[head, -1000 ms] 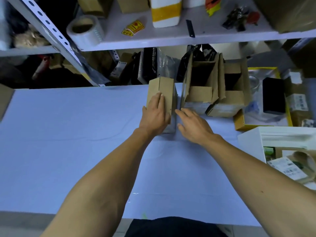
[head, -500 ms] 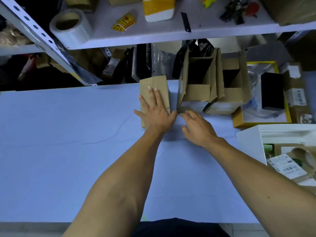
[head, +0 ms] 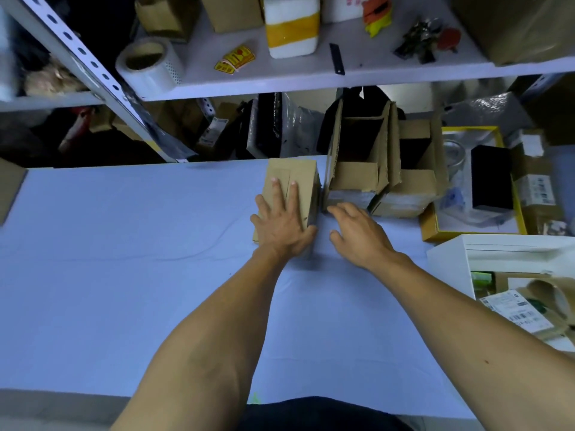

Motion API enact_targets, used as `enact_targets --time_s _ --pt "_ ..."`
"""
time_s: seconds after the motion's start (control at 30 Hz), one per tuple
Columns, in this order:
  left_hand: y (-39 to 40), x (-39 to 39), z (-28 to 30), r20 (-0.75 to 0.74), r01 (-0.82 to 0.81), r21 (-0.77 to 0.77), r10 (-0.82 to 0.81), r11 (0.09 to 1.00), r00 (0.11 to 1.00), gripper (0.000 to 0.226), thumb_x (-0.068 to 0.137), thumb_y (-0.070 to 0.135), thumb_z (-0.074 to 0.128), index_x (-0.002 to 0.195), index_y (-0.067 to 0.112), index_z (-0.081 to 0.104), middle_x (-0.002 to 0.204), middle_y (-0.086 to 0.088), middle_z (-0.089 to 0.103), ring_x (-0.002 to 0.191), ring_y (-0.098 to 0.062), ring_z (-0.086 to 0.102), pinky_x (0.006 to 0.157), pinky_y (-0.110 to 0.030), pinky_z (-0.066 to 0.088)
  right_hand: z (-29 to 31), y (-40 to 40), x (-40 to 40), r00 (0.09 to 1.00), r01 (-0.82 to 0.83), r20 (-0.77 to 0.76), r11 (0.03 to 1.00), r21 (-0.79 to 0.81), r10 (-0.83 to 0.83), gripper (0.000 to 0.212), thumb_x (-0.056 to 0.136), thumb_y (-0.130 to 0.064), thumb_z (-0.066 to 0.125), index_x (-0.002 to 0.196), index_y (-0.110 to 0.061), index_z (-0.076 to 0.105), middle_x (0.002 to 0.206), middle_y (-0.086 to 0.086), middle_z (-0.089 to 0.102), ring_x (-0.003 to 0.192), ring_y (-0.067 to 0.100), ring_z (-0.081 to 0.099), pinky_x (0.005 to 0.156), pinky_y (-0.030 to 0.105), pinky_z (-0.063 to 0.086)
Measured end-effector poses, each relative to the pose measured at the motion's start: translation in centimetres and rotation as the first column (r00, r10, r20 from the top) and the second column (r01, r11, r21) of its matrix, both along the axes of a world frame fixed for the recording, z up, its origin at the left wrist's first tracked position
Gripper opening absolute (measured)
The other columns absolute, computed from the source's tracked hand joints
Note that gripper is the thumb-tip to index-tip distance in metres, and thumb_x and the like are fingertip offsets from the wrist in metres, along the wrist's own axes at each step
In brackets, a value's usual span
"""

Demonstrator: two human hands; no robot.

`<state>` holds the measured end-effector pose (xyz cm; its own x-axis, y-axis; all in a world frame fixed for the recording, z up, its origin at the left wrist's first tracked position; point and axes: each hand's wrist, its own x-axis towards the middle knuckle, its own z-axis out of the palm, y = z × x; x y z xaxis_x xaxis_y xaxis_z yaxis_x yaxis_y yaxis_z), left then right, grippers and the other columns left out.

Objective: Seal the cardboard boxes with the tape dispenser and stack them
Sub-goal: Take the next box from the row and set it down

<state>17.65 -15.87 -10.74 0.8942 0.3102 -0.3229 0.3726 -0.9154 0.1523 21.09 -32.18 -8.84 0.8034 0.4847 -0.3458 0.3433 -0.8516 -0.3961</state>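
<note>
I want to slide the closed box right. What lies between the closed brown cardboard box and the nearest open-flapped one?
In the head view, only a narrow strip of bare blue table separates the closed brown cardboard box from the open-flapped cardboard box.

My left hand [head: 281, 223] is lying flat on the closed box [head: 292, 181], and two open boxes [head: 357, 169] are crowding just right of it. Left of the closed box, the blue table [head: 124, 228] is lying bare; the shelf [head: 311, 77] is hanging over the back.
</note>
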Motion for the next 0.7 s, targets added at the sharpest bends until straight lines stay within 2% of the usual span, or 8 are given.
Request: enact_targets --time_s 0.2,0.3,0.4,0.53,0.7 --pt "2.4 -3.8 1.2 -0.053 0.067 0.041 -0.065 0.997 0.997 0.101 0.086 0.055 0.056 0.157 0.027 -0.01 0.164 -0.004 -0.02 0.139 -0.047 0.014 0.103 -0.059 0.034 1.2 1.1 -0.5 0.996 -0.082 0.048 0.996 0.017 0.081 0.054 0.1 -0.024 0.046 0.152 -0.015 0.035 0.151 0.005 0.037 0.137 0.029 0.035 0.104 0.043 0.042" --pt "4.7 -6.1 2.5 -0.039 0.021 0.035 -0.019 0.999 0.999 0.102 0.086 0.055 0.057 0.157 0.028 -0.01 0.164 -0.001 -0.019 0.141 -0.045 0.013 0.105 -0.059 0.032 2.1 3.0 -1.1 0.985 -0.154 0.081 0.988 0.024 0.152 0.053 0.101 -0.024 0.045 0.153 -0.015 0.034 0.155 0.005 0.033 0.139 0.029 0.033 0.106 0.045 0.041" --pt "7.5 -8.6 4.2 0.009 -0.015 0.055 0.015 0.998 1.0 0.103 0.084 0.055 0.059 0.158 0.028 -0.008 0.165 0.0 -0.016 0.141 -0.044 0.015 0.104 -0.058 0.032 3.3 5.7 -2.3 0.96 -0.237 0.157 0.972 0.006 0.233 0.056 0.102 -0.028 0.043 0.155 -0.016 0.029 0.159 0.007 0.027 0.144 0.028 0.025 0.111 0.041 0.034" --pt "11.6 -12.3 6.2 0.061 -0.086 0.097 0.08 0.992 0.995 0.103 0.083 0.057 0.059 0.158 0.028 -0.006 0.165 -0.001 -0.013 0.139 -0.043 0.018 0.102 -0.058 0.033 5.3 10.3 -5.0 0.897 -0.349 0.274 0.936 -0.041 0.346 0.063 0.102 -0.04 0.043 0.158 -0.02 0.021 0.163 0.009 0.019 0.149 0.03 0.017 0.117 0.041 0.022" --pt "16.8 -18.8 8.3 0.117 -0.222 0.111 0.209 0.969 0.971 0.103 0.083 0.056 0.059 0.157 0.028 -0.006 0.165 0.0 -0.012 0.138 -0.042 0.019 0.103 -0.057 0.033 7.3 17.5 -9.8 0.81 -0.465 0.357 0.881 -0.093 0.465 0.065 0.103 -0.045 0.041 0.158 -0.022 0.018 0.164 0.011 0.016 0.151 0.032 0.014 0.119 0.045 0.02"
